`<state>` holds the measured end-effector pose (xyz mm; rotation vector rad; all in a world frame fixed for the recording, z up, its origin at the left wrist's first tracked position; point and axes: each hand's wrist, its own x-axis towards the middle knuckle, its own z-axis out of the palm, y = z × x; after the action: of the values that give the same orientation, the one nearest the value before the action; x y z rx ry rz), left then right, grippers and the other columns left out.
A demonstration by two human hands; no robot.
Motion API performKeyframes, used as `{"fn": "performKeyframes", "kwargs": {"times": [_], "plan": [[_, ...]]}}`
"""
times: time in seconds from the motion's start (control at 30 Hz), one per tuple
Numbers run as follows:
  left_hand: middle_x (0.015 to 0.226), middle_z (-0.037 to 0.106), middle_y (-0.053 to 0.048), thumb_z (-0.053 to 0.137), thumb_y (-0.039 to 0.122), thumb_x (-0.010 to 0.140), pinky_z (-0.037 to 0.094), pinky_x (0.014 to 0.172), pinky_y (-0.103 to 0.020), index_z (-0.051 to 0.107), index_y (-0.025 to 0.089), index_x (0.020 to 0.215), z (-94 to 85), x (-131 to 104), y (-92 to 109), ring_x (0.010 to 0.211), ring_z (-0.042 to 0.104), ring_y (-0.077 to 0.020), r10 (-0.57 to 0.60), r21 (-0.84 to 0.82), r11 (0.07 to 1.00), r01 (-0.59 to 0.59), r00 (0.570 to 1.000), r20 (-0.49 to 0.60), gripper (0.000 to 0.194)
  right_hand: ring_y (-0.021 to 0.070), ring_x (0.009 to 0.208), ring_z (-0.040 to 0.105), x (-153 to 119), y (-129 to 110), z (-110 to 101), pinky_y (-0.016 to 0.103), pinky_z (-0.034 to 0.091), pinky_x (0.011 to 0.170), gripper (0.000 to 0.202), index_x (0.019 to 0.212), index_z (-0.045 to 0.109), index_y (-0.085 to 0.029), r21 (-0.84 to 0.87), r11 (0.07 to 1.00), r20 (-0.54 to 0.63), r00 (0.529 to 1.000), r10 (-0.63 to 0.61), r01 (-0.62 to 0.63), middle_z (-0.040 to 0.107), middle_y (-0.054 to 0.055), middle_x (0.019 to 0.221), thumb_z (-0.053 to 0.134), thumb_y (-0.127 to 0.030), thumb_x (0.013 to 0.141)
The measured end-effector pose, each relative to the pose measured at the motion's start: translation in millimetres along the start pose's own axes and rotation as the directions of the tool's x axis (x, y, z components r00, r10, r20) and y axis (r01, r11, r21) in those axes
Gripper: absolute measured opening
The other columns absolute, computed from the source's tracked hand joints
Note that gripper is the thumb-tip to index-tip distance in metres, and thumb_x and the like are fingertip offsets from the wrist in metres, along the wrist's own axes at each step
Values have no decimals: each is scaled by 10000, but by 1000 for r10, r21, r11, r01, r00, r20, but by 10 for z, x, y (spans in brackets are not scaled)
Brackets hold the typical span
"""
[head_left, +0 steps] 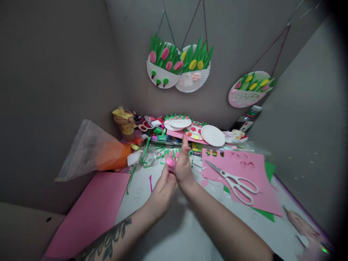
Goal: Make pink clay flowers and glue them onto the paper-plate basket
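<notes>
Over the middle of the white table, my left hand (pixel 162 188) is closed around a small, clear and pink object (pixel 170 164), blurred and too small to name exactly. My right hand (pixel 183 165) presses against its right side, palm inward, with the fingers pointing up and away. The two hands touch each other at the object. Just beyond them lies a paper piece with green leaves and pink tulips (pixel 174 153), partly hidden by my right hand.
White-handled scissors (pixel 239 185) lie on pink paper (pixel 255 170) at the right. Another pink sheet (pixel 89 214) is at the left, near a plastic bag (pixel 81 152). Paper plates (pixel 212 135) and craft supplies line the back; decorated plates (pixel 193 78) hang on the wall.
</notes>
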<state>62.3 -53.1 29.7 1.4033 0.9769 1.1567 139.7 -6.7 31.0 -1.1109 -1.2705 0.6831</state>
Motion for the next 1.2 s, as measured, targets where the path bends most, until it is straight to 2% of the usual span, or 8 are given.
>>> {"fn": "performKeyframes", "kwargs": {"times": [0.07, 0.13, 0.23, 0.4, 0.53, 0.7, 0.97, 1.2], "plan": [[1191, 628, -98, 476, 500, 878, 406, 1024, -374, 540, 169, 1274, -52, 17, -31, 1145, 545, -223, -3, 42, 999, 3, 1000, 1, 520, 226, 1395, 241, 113, 106, -23, 464, 254, 1105, 705, 1394, 347, -193, 45, 998, -63, 997, 41, -38, 366, 136, 1441, 111, -655, 917], [1048, 669, -78, 522, 447, 861, 496, 857, -319, 562, 149, 1245, -173, 89, -50, 919, 609, -185, -34, 84, 996, 37, 999, -33, 488, 236, 1286, 409, 148, 169, -76, 440, 355, 1031, 634, 1309, 433, -185, 75, 996, -43, 998, 53, -50, 466, 149, 1345, 202, -636, 928], [934, 667, -52, 576, 429, 821, 489, 626, -241, 559, 140, 1261, -393, 207, -86, 661, 566, -119, -92, 132, 985, 110, 987, -129, 526, 206, 973, 585, 162, 172, -219, 364, 464, 852, 443, 1076, 563, -195, 77, 997, 31, 999, 18, -20, 615, 93, 1024, 330, -548, 945], [742, 624, -3, 556, 477, 821, 417, 521, -219, 584, 142, 1251, -571, 274, -163, 513, 496, -86, -121, 182, 970, 161, 969, -216, 546, 146, 664, 506, 184, 72, -368, 277, 426, 622, 172, 785, 559, -207, -64, 988, 218, 968, -124, 141, 532, -2, 732, 565, -360, 865], [588, 548, 35, 561, 454, 821, 390, 520, -213, 595, 122, 1245, -535, 275, -159, 517, 475, -95, -138, 181, 967, 179, 966, -220, 539, 141, 691, 489, 131, 78, -277, 266, 404, 623, 112, 773, 538, -209, -133, 980, 331, 939, -95, 146, 525, -10, 759, 634, -262, 800], [618, 594, 21, 579, 451, 802, 377, 496, -219, 602, 121, 1236, -525, 280, -147, 491, 448, -97, -155, 194, 961, 198, 965, -213, 545, 138, 697, 489, 85, 123, -209, 265, 400, 634, 92, 767, 534, -207, -138, 983, 330, 942, -66, 118, 522, -11, 765, 615, -210, 809], [690, 626, -5, 581, 496, 797, 333, 441, -209, 655, 157, 1051, -624, 292, -294, 453, 424, -80, -122, 148, 978, 149, 977, -172, 430, 136, 736, 514, 238, 3, -449, 249, 393, 617, 112, 706, 585, -198, -104, 978, 397, 909, -126, 181, 538, 1, 786, 615, -149, 803], [553, 497, 44, 587, 477, 799, 324, 457, -200, 649, 160, 1024, -625, 290, -307, 469, 426, -88, -129, 123, 981, 153, 975, -180, 393, 155, 823, 569, 290, -28, -563, 246, 459, 620, 145, 927, 682, -238, -104, 971, 433, 889, -150, 214, 577, 34, 886, 561, -185, 865]]}}
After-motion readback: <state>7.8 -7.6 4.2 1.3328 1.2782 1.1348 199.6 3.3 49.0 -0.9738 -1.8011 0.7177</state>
